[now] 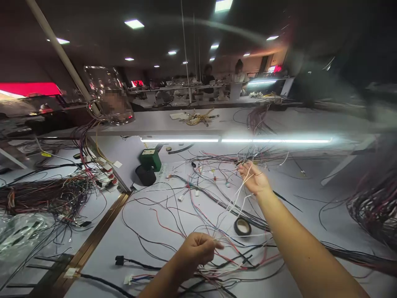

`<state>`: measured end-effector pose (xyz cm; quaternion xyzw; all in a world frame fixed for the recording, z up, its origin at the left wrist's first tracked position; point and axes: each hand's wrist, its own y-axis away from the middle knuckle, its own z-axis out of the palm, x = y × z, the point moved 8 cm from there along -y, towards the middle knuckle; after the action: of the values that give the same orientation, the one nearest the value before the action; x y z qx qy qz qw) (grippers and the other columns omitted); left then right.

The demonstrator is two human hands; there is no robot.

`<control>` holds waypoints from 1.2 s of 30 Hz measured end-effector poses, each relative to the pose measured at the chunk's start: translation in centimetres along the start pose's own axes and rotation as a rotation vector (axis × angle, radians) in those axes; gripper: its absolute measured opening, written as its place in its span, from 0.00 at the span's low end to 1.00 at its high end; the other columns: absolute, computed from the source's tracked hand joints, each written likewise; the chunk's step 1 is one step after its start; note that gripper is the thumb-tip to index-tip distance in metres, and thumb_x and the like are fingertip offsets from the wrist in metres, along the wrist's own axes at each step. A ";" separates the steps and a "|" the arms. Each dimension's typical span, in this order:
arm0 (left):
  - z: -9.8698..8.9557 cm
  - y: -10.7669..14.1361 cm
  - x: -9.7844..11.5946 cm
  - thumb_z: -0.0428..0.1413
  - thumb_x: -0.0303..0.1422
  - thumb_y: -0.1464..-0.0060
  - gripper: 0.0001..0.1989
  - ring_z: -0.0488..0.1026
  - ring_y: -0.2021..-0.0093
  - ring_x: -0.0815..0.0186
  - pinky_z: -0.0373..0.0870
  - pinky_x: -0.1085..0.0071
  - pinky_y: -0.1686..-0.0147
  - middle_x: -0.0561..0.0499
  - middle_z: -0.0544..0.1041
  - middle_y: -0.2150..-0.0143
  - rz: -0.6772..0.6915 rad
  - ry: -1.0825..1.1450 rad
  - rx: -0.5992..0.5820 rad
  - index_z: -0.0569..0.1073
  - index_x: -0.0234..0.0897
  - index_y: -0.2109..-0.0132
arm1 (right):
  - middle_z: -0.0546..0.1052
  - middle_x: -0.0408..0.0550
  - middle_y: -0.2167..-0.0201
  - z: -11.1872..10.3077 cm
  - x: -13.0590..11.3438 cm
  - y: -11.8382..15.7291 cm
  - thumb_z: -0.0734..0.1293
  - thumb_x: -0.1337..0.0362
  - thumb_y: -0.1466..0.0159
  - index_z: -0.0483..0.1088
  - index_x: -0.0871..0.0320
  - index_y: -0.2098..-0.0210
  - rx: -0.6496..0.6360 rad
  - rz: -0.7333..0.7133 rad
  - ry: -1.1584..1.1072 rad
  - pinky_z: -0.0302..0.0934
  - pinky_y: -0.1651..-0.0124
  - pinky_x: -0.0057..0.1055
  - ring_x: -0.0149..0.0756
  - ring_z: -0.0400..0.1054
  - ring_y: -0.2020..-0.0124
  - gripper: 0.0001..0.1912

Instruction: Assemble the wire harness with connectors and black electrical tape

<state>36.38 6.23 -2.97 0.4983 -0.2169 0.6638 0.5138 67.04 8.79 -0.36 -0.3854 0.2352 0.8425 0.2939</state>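
Low in the middle, my left hand is closed, its index finger pointing right, and a thin white wire runs out from it to the right. My right hand reaches farther back, palm partly up, fingers curled at the loose wire ends under the light. Several white wires pass through its fingers and hang down toward the left hand. Between the two hands lies a roll of black tape. Dark and red wires with small connectors spread across the white table around both hands.
A green box and a black cup stand at the back left. Wire bundles lie at left and right. Above the lamp, a shelf carries a glass jug. People are visible farther off.
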 end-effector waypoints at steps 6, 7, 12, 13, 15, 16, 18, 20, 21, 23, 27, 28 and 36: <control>-0.2 0.0 4.1 0.65 0.39 0.54 0.09 0.63 0.77 0.72 0.64 0.68 0.65 0.55 0.64 0.80 0.259 0.363 0.008 0.78 0.38 0.71 | 0.75 0.46 0.65 -0.8 2.8 -0.8 0.68 0.64 0.37 0.70 0.63 0.59 -0.043 0.135 0.267 0.69 0.65 0.32 0.32 0.72 0.68 0.09; 0.5 0.4 5.0 0.66 0.38 0.56 0.09 0.64 0.77 0.70 0.65 0.65 0.64 0.54 0.64 0.80 0.297 0.403 -0.094 0.77 0.39 0.74 | 0.75 0.47 0.61 -1.0 2.7 -1.4 0.66 0.63 0.35 0.70 0.63 0.57 -0.019 0.125 0.302 0.69 0.63 0.34 0.33 0.71 0.65 0.10; -0.3 3.3 6.7 0.64 0.41 0.55 0.06 0.49 0.85 0.74 0.55 0.73 0.81 0.59 0.50 0.86 0.371 0.618 -0.299 0.79 0.46 0.70 | 0.71 0.51 0.51 -2.6 0.0 -3.8 0.64 0.59 0.33 0.65 0.60 0.48 0.152 -0.008 0.486 0.68 0.56 0.40 0.38 0.69 0.56 0.17; -0.8 3.6 6.4 0.64 0.42 0.55 0.10 0.47 0.85 0.75 0.53 0.74 0.82 0.60 0.50 0.86 0.359 0.608 -0.294 0.80 0.47 0.64 | 0.70 0.51 0.51 -2.9 -0.4 -3.9 0.64 0.58 0.33 0.65 0.60 0.47 0.167 -0.020 0.542 0.68 0.56 0.41 0.38 0.69 0.56 0.17; -1.6 4.1 5.5 0.66 0.41 0.56 0.22 0.47 0.86 0.76 0.50 0.74 0.81 0.62 0.51 0.87 0.291 0.507 -0.263 0.77 0.45 0.52 | 0.71 0.51 0.52 -3.3 -1.1 -3.7 0.63 0.58 0.33 0.65 0.60 0.48 0.181 -0.024 0.692 0.68 0.56 0.40 0.38 0.69 0.57 0.17; -1.9 4.3 5.0 0.66 0.40 0.56 0.24 0.49 0.85 0.76 0.51 0.74 0.80 0.62 0.52 0.86 0.244 0.431 -0.229 0.76 0.44 0.50 | 0.72 0.50 0.53 -3.5 -1.4 -3.5 0.64 0.57 0.33 0.66 0.60 0.49 0.186 -0.015 0.786 0.68 0.57 0.40 0.37 0.70 0.58 0.17; -2.3 4.5 4.6 0.65 0.38 0.54 0.18 0.52 0.82 0.75 0.53 0.73 0.77 0.60 0.55 0.85 0.189 0.289 -0.151 0.78 0.40 0.54 | 0.74 0.50 0.59 -3.7 -2.2 -3.0 0.66 0.54 0.36 0.70 0.60 0.56 0.195 0.014 0.998 0.67 0.58 0.41 0.38 0.71 0.61 0.16; -2.5 4.9 5.7 0.62 0.40 0.50 0.12 0.55 0.81 0.73 0.55 0.71 0.74 0.58 0.57 0.85 0.263 0.257 -0.048 0.79 0.39 0.60 | 0.76 0.53 0.68 -3.7 -3.4 -2.4 0.69 0.50 0.42 0.72 0.60 0.68 0.204 0.052 1.217 0.65 0.60 0.46 0.44 0.72 0.63 0.17; -2.7 5.2 6.7 0.61 0.41 0.48 0.11 0.56 0.81 0.73 0.56 0.71 0.74 0.58 0.57 0.84 0.322 0.289 0.017 0.79 0.40 0.61 | 0.75 0.55 0.73 -3.7 -4.0 -2.0 0.70 0.48 0.45 0.71 0.59 0.74 0.202 0.075 1.320 0.64 0.62 0.49 0.49 0.72 0.65 0.19; -3.4 5.6 8.4 0.57 0.41 0.44 0.10 0.56 0.82 0.74 0.57 0.71 0.75 0.59 0.58 0.83 0.431 0.393 0.177 0.77 0.43 0.57 | 0.73 0.57 0.80 -3.2 -5.0 -0.6 0.70 0.43 0.48 0.69 0.58 0.82 0.175 0.121 1.500 0.61 0.64 0.55 0.57 0.72 0.67 0.24; -3.6 6.0 10.4 0.55 0.43 0.42 0.13 0.51 0.83 0.76 0.56 0.74 0.77 0.61 0.59 0.80 0.547 0.416 0.357 0.72 0.47 0.51 | 0.74 0.58 0.80 -0.2 -3.1 5.4 0.67 0.41 0.47 0.73 0.57 0.79 -0.036 0.127 1.690 0.60 0.60 0.54 0.58 0.72 0.66 0.24; -3.4 5.9 10.5 0.55 0.44 0.42 0.14 0.53 0.82 0.75 0.57 0.74 0.76 0.61 0.60 0.80 0.550 0.396 0.363 0.71 0.47 0.51 | 0.77 0.56 0.75 1.0 -1.7 7.7 0.67 0.42 0.46 0.75 0.56 0.73 -0.125 0.094 1.690 0.61 0.58 0.51 0.55 0.72 0.64 0.22; -2.2 7.5 11.0 0.57 0.40 0.43 0.15 0.59 0.81 0.73 0.61 0.71 0.73 0.59 0.61 0.81 0.496 0.394 0.259 0.72 0.38 0.52 | 0.79 0.49 0.64 6.8 9.9 24.9 0.54 0.50 0.32 0.74 0.51 0.58 -0.870 -0.162 1.365 0.67 0.59 0.36 0.42 0.73 0.64 0.20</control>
<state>28.95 10.31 7.48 0.3535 -0.1418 0.8742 0.3013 41.48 -1.66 0.10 -0.9096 -0.0148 0.4140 -0.0302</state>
